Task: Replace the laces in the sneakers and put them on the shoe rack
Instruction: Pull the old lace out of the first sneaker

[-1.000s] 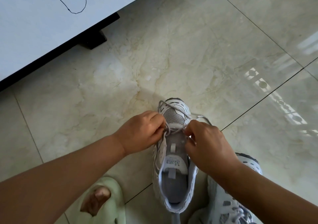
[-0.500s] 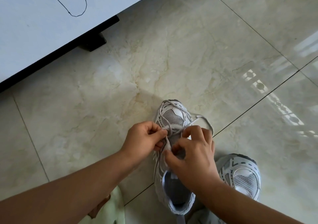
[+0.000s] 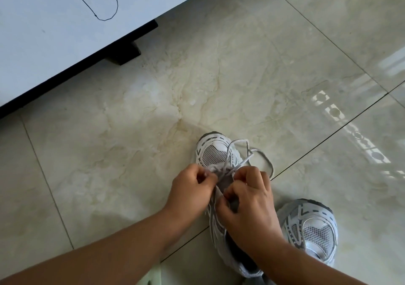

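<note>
A white and grey sneaker stands on the tiled floor, toe pointing away from me. Its grey lace loops loosely over the toe and onto the floor at the right. My left hand pinches the lace at the sneaker's left side near the lowest eyelets. My right hand covers the tongue and pinches the lace on the right side. A second, matching sneaker stands to the right, partly behind my right forearm.
A white cabinet with a black base and a block foot fills the upper left. A thin black cord lies on top of it. Glossy marble floor tiles spread all round. A pale green slipper edge shows at the bottom.
My right hand has slid down over the tongue and both hands have closed in on the lace. The view has shifted, showing more of the second sneaker and hiding the green slipper.
</note>
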Motion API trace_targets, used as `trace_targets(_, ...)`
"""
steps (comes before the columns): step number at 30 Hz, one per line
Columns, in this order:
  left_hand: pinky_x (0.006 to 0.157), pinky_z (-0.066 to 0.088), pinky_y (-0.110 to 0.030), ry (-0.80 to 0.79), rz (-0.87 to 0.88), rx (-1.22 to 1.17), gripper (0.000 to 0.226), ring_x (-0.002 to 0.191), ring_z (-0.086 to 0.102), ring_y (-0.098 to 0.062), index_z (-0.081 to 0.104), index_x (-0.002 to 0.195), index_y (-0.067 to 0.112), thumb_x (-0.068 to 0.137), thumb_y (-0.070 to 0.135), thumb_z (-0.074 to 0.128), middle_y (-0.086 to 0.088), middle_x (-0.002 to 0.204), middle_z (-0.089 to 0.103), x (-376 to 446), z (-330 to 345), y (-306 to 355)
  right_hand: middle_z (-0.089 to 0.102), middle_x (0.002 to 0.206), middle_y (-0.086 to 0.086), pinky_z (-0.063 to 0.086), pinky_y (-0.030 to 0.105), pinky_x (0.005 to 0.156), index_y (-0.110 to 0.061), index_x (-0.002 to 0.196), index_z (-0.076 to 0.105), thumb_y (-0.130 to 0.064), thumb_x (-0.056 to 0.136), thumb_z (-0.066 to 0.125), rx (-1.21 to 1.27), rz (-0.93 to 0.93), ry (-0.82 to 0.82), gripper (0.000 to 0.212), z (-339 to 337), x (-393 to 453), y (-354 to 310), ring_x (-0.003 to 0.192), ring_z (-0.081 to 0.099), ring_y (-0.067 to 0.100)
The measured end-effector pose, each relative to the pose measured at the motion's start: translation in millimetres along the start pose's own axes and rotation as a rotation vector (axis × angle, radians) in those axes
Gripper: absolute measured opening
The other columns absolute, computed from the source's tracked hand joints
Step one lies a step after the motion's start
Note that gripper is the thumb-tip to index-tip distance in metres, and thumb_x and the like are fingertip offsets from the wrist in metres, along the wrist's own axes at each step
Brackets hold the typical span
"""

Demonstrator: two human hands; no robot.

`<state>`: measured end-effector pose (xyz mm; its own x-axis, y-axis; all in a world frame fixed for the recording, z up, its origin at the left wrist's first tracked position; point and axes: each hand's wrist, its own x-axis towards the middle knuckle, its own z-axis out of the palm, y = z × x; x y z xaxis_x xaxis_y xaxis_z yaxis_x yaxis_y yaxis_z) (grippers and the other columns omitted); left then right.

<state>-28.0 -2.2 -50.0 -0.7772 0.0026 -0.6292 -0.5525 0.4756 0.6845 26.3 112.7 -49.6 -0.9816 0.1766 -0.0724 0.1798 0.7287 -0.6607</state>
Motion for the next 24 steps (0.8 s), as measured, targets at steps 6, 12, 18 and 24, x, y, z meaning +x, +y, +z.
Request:
trace_targets(6,0.046,0.032,-0.009,0.076,0.587,0.449,0.018,0.043,0.041,0.0,0.052,0.072,0.013,0.084,0.011,0.066,0.015,0.054,0.042,4.4,-17.9,-9.4,0.039,0.093,-0.014,0.046,0.04,0.071,-0.016,0.054,0.052,-0.02,0.064,0.064,0.038,-0.017,0.037,0.016,0.6,-1.7,5.2,0.089,0.038,0.013)
trace_targets(12,0.043,0.035,-0.024,0.206,0.649,0.783,0.011,0.049,0.056,-0.023,0.054,0.08,0.012,0.081,0.022,0.052,-0.004,0.07,0.06,27.3,-54.2,-19.6,0.043,0.09,-0.008,0.047,0.042,0.067,-0.014,0.055,0.05,-0.019,0.063,0.063,-0.003,-0.081,0.016,0.016,1.1,-2.6,6.3,0.085,0.041,0.018)
trace_targets(18,0.066,0.046,-0.018,0.025,0.982,0.58,0.015,0.078,0.059,-0.013,0.059,0.101,0.012,0.09,0.02,0.051,-0.002,0.106,0.058,-12.8,-22.5,-19.0,0.042,0.091,-0.01,0.046,0.038,0.072,-0.016,0.055,0.052,-0.025,0.065,0.061,0.03,-0.032,0.036,0.016,0.7,-0.8,10.7,0.089,0.038,0.014)
trace_targets(24,0.071,0.049,-0.022,-0.055,0.822,0.473,0.024,0.081,0.063,-0.013,0.064,0.103,0.013,0.088,0.023,0.048,-0.001,0.095,0.065,2.2,-15.6,-15.9,0.04,0.09,-0.013,0.046,0.039,0.072,-0.016,0.055,0.052,-0.031,0.067,0.053,0.067,-0.036,0.052,0.02,0.6,-1.0,12.5,0.088,0.038,0.013)
